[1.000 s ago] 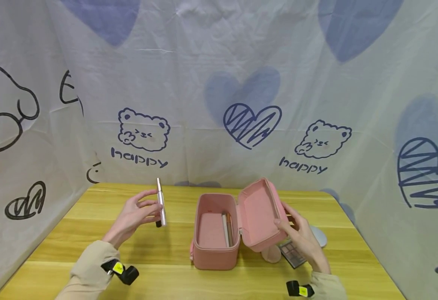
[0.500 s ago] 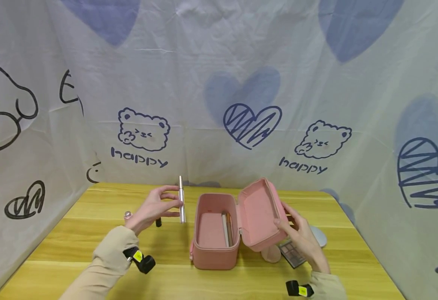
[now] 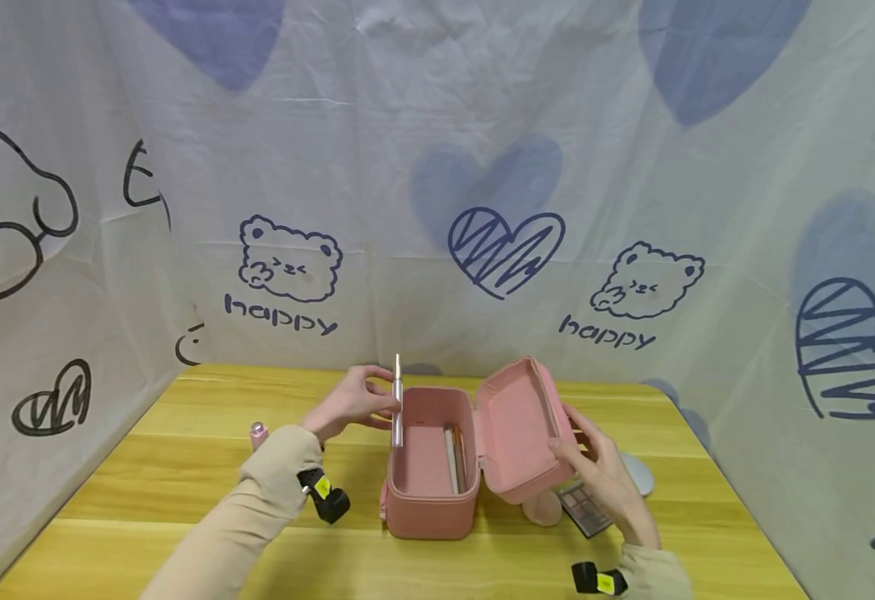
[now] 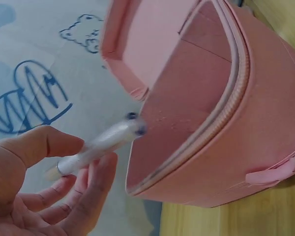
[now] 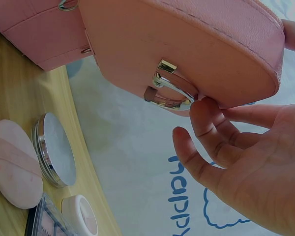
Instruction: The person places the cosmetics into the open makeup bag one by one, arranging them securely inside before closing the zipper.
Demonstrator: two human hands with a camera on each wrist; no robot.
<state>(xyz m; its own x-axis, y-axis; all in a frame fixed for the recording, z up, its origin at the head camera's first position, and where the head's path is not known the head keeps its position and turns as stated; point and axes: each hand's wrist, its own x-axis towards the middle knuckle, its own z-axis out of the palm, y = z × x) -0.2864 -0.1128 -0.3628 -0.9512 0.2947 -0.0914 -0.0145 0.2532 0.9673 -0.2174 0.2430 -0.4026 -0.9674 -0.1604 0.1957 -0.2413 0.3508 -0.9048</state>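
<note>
A pink makeup case (image 3: 432,518) stands on the wooden table, its lid (image 3: 516,425) swung open to the right. Two slim brushes (image 3: 451,458) lie inside, along the right wall. My left hand (image 3: 351,404) pinches a slim silvery cosmetic tube (image 3: 397,417) between thumb and fingers, nearly upright at the case's left rim. In the left wrist view the tube (image 4: 105,142) points toward the case opening. My right hand (image 3: 604,475) grips the lid's outer edge, thumb on the inner side. The right wrist view shows fingers touching near the metal-trimmed handle (image 5: 172,88) on the lid.
Right of the case lie a powder puff (image 3: 542,508), an eyeshadow palette (image 3: 586,510) and a round silver compact (image 5: 54,150). A small white round container (image 5: 80,216) sits near them. A small pink bottle (image 3: 259,435) stands left, behind my left sleeve.
My left hand has carried the tube rightward from over the left of the table to the case's left rim. The pink bottle has come into view. My right hand stays on the lid.
</note>
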